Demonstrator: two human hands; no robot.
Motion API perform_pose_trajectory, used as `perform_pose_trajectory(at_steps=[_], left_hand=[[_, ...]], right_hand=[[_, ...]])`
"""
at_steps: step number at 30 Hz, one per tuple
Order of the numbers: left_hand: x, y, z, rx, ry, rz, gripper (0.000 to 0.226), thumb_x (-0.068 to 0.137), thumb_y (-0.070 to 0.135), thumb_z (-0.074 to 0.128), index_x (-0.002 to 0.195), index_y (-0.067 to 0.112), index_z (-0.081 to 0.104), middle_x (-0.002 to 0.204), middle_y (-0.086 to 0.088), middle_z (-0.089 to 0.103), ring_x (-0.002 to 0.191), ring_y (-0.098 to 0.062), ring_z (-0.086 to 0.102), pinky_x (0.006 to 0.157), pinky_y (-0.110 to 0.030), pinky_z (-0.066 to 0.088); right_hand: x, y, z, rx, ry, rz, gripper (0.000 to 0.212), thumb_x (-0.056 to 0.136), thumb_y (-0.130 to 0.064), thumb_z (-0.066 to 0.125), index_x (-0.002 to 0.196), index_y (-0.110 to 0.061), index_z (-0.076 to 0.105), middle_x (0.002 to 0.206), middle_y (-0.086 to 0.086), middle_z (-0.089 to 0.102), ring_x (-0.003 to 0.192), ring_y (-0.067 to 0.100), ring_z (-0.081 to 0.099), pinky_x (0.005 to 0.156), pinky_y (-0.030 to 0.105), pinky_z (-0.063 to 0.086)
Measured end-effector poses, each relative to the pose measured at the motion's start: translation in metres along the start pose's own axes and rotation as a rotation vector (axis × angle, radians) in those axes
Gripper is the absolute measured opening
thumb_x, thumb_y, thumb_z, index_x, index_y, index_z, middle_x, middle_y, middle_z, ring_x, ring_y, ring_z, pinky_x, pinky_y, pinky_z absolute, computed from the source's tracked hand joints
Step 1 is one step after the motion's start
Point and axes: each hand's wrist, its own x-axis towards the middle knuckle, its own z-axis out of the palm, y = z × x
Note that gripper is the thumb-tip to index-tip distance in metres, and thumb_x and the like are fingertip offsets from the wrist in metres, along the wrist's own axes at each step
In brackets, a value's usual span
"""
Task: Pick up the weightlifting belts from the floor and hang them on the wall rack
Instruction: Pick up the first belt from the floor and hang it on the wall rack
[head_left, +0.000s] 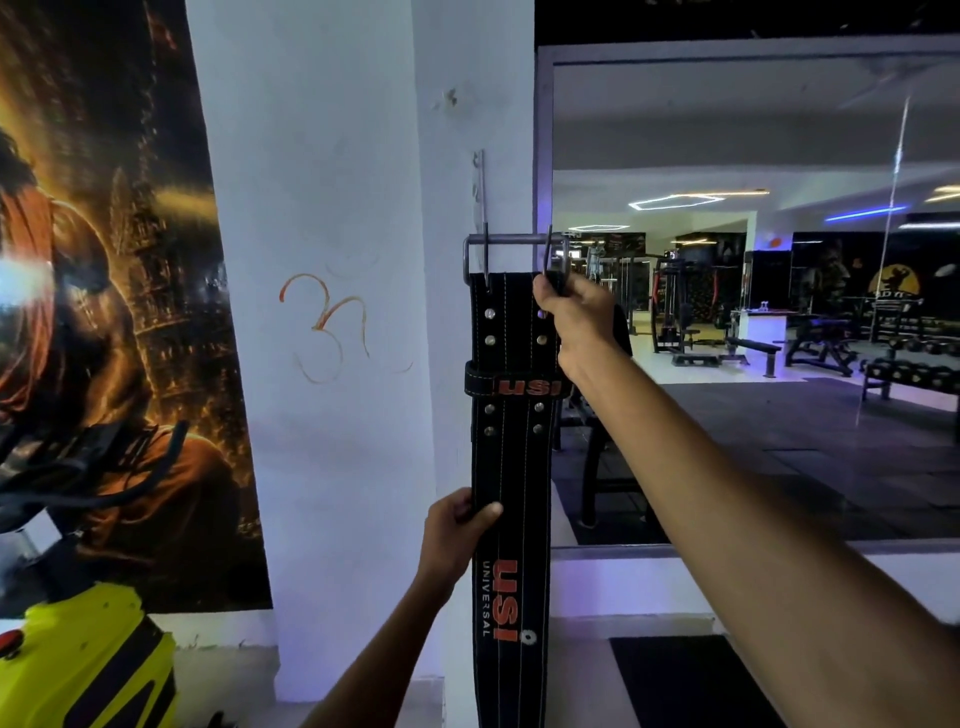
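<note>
hanging upright against the white pillar, the black belt has its metal buckle at the top, close to a thin wall hook. the right hand has its grip closed on the belt's upper right corner; the left hand pinches its left edge lower down.

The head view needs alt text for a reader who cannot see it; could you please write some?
A black belt hangs upright against a white pillar, the right hand gripping its top by the metal buckle and the left hand pinching its edge lower down. A gym mirror is to the right.
</note>
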Motion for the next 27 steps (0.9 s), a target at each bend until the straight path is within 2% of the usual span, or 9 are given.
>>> perform_pose_trajectory(at_steps=[4, 10, 12, 14, 17, 20, 23, 25, 27], left_hand=[[0.001, 0.001, 0.003, 0.047, -0.013, 0.021, 0.009, 0.091, 0.006, 0.072, 0.100, 0.003, 0.074, 0.096, -0.014, 0.081, 0.090, -0.028, 0.079, 0.081, -0.040, 0.064], [-0.014, -0.024, -0.001, 0.276, -0.145, 0.005, 0.005, 0.092, 0.014, 0.074, 0.094, 0.011, 0.076, 0.089, -0.001, 0.082, 0.083, -0.012, 0.077, 0.079, -0.034, 0.059], [-0.011, -0.005, 0.004, 0.344, -0.008, 0.122, 0.017, 0.098, 0.038, 0.063, 0.106, 0.025, 0.072, 0.087, 0.005, 0.078, 0.078, -0.013, 0.073, 0.072, -0.024, 0.056], [0.000, 0.027, 0.012, 0.292, 0.141, 0.252, 0.044, 0.098, 0.057, 0.045, 0.130, 0.029, 0.059, 0.101, 0.001, 0.075, 0.084, -0.017, 0.072, 0.074, -0.025, 0.058], [0.030, 0.085, 0.027, 0.160, 0.315, 0.437, 0.044, 0.102, 0.046, 0.043, 0.142, 0.027, 0.044, 0.127, -0.002, 0.064, 0.108, -0.018, 0.069, 0.091, -0.030, 0.058], [0.059, 0.132, 0.037, 0.110, 0.331, 0.503, 0.041, 0.105, 0.030, 0.053, 0.145, 0.024, 0.045, 0.145, -0.001, 0.053, 0.120, -0.008, 0.062, 0.100, -0.035, 0.056], [0.083, 0.153, 0.043, 0.161, 0.303, 0.535, 0.038, 0.100, 0.016, 0.061, 0.137, 0.012, 0.058, 0.130, 0.000, 0.066, 0.106, 0.005, 0.066, 0.097, -0.036, 0.058], [0.096, 0.159, 0.047, 0.161, 0.310, 0.538, 0.043, 0.097, 0.010, 0.065, 0.139, 0.011, 0.057, 0.122, -0.002, 0.069, 0.092, 0.013, 0.067, 0.087, -0.026, 0.061], [0.109, 0.159, 0.046, 0.183, 0.305, 0.564, 0.058, 0.096, 0.011, 0.067, 0.149, 0.017, 0.044, 0.126, -0.002, 0.066, 0.092, 0.016, 0.066, 0.080, -0.015, 0.058]], right_hand=[[-0.001, -0.002, -0.003, 0.015, -0.020, -0.010, 0.022, 0.089, -0.010, 0.070, 0.109, -0.004, 0.069, 0.090, 0.000, 0.071, 0.065, 0.003, 0.057, 0.041, 0.009, 0.046], [-0.003, 0.008, -0.013, 0.028, -0.032, 0.011, 0.021, 0.088, -0.011, 0.071, 0.108, -0.006, 0.069, 0.078, -0.005, 0.066, 0.065, 0.005, 0.057, 0.046, 0.019, 0.050], [-0.004, 0.015, -0.018, 0.027, -0.038, 0.024, 0.023, 0.089, -0.010, 0.070, 0.110, -0.003, 0.067, 0.077, -0.005, 0.065, 0.065, 0.006, 0.056, 0.045, 0.016, 0.048], [-0.004, 0.025, -0.022, 0.021, -0.033, 0.029, 0.027, 0.089, -0.009, 0.070, 0.114, -0.003, 0.065, 0.078, -0.004, 0.066, 0.066, 0.008, 0.057, 0.043, 0.016, 0.047], [-0.001, 0.041, -0.029, 0.038, -0.020, 0.036, 0.040, 0.087, -0.007, 0.072, 0.120, -0.009, 0.050, 0.083, -0.001, 0.066, 0.064, 0.009, 0.059, 0.043, 0.022, 0.046], [0.004, 0.058, -0.035, 0.010, -0.047, -0.008, 0.036, 0.088, -0.006, 0.070, 0.110, -0.014, 0.042, 0.086, 0.009, 0.063, 0.061, 0.013, 0.055, 0.042, 0.023, 0.042], [0.015, 0.072, -0.039, -0.033, -0.084, -0.080, 0.029, 0.088, -0.006, 0.070, 0.106, -0.008, 0.047, 0.089, 0.016, 0.066, 0.062, 0.015, 0.057, 0.043, 0.024, 0.043], [0.028, 0.078, -0.041, -0.060, -0.093, -0.149, 0.029, 0.086, -0.005, 0.071, 0.108, -0.006, 0.052, 0.095, 0.010, 0.068, 0.061, 0.000, 0.062, 0.046, 0.016, 0.048], [0.046, 0.084, -0.040, -0.074, -0.120, -0.228, 0.035, 0.085, -0.003, 0.072, 0.117, -0.008, 0.058, 0.104, -0.001, 0.065, 0.078, -0.014, 0.062, 0.059, 0.007, 0.051]])
